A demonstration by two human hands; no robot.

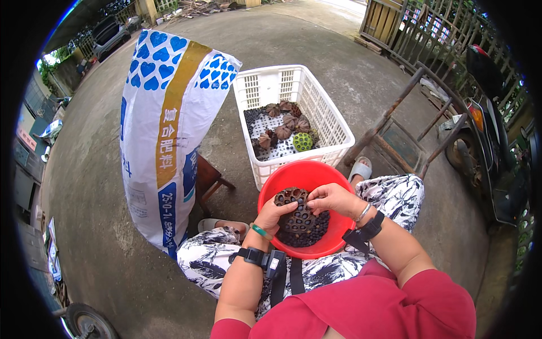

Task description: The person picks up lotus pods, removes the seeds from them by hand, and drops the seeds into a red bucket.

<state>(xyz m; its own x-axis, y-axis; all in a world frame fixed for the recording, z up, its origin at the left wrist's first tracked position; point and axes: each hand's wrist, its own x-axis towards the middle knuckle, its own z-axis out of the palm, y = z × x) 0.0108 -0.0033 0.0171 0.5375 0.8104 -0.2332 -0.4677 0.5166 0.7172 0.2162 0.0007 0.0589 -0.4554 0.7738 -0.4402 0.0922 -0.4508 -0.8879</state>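
A dark brown dried lotus seed pod [299, 218] is held over a red basin [270, 183] in my lap. My left hand [275, 214] grips the pod's left edge, thumb across its face. At the pod's right side my right hand [330, 199] has thumb and fingers pinched together at the upper face; whether a seed is between them is hidden. Several of the pod's holes show dark seeds, while others near its top look hollow. Loose black lotus seeds [316, 231] cover the bottom of the basin.
Beyond the basin stands a white plastic crate [333, 148] with brown pods, one green pod [302, 142] and loose seeds. A tall white-and-blue woven sack [149, 118] stands at left by a wooden stool [209, 178]. An old chair frame [403, 141] and a motorbike [485, 152] are at right.
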